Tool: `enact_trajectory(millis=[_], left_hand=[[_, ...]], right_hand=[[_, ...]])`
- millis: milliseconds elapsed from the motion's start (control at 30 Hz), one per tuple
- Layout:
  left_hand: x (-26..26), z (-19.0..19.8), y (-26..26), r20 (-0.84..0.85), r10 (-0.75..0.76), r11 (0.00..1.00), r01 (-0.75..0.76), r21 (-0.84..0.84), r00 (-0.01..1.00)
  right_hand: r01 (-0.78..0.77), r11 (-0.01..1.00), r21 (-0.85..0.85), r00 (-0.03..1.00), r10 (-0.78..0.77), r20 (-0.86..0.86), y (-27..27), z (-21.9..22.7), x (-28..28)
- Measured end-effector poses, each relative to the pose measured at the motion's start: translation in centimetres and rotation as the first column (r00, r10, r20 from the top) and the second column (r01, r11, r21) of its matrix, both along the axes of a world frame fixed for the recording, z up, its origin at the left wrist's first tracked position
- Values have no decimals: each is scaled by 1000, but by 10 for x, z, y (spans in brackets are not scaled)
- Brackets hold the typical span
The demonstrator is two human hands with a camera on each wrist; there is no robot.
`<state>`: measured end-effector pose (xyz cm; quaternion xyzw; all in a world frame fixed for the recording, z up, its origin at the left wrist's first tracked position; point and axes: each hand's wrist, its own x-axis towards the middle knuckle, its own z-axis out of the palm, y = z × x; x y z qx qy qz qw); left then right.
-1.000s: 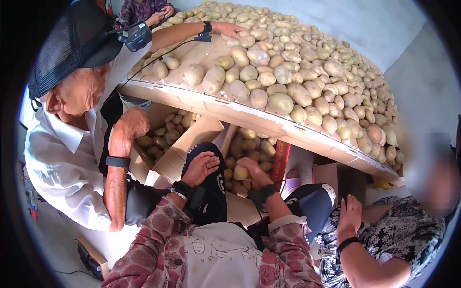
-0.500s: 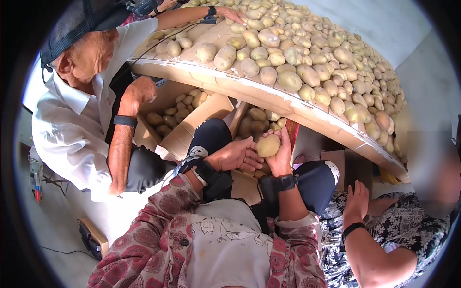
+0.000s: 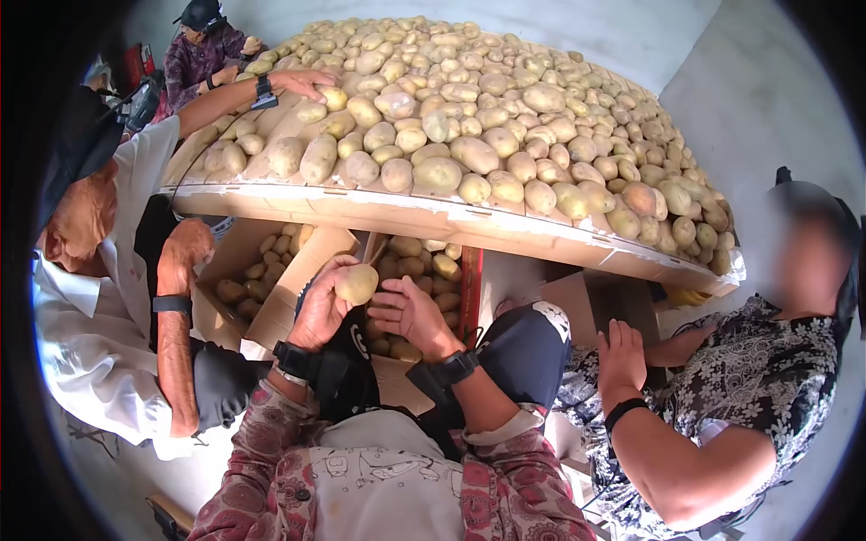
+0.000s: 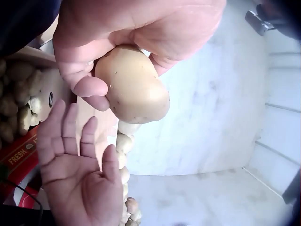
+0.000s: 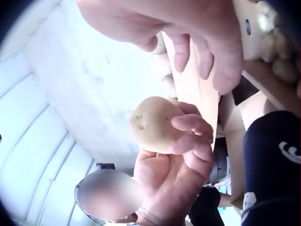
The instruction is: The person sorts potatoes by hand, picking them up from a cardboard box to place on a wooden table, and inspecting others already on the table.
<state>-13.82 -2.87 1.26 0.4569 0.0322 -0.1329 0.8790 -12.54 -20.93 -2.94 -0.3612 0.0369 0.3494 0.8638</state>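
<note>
My left hand [image 3: 322, 305] grips a pale yellow potato [image 3: 357, 284], its fingers and thumb curled round one side. In the left wrist view the potato [image 4: 134, 87] shows smooth skin with a few small dark spots. My right hand [image 3: 413, 316] is beside it, palm turned toward the potato and fingers loosely extended, holding nothing. In the left wrist view the right palm [image 4: 82, 183] faces up with spread fingers. Below both hands stands a box of potatoes [image 3: 391, 268] between my knees.
A cardboard-edged table [image 3: 433, 209] heaped with potatoes spans the front. Another cardboard box [image 3: 311, 270] with potatoes stands left, beside a red box side [image 3: 471, 288]. A person in white [image 3: 99, 361] reaches over the table; another in a floral top [image 3: 722, 424] sits right.
The right hand picked a potato up from the box, and the potato passed over to the left hand. The head view has shifted, and the right hand has opened.
</note>
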Motion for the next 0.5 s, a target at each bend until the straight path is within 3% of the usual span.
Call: enact_trajectory(millis=[67, 100, 133, 167, 200, 267, 333, 367, 400, 500], left_hand=[[2, 13, -2, 70, 78, 994, -83, 68, 995], [2, 15, -3, 116, 34, 996, -43, 76, 993], [-2, 14, -5, 154, -22, 997, 9, 82, 988], [-1, 13, -5, 143, -32, 998, 24, 54, 989], [2, 2, -1, 160, -62, 994, 76, -84, 985], [5, -9, 2, -8, 129, 992, -129, -13, 992], [3, -14, 2, -85, 136, 988, -129, 79, 987], [-2, -16, -1, -170, 28, 999, -19, 50, 985], [-6, -13, -1, -244, -69, 997, 75, 16, 967], [-4, -39, -4, -315, -312, 949, 308, -61, 897]], right_hand=[[-91, 991, 98, 995, 93, -21, 6, 5, -2], [-173, 966, 194, 982, 185, -44, 9, 6, -5], [-158, 970, 186, 984, 170, -49, 11, -2, -9], [-100, 958, 267, 990, 123, -70, 15, -12, -7], [-39, 939, 343, 993, 75, -91, 14, -18, -3], [20, 965, 260, 992, 13, -123, 5, -13, 0], [295, 944, 149, 952, -276, -135, 1, -2, 1], [266, 947, 182, 964, -260, -54, -4, -11, 9], [327, 916, 234, 932, -353, 78, -1, -17, 13], [266, 910, 318, 938, -321, 135, -1, -14, 12]])
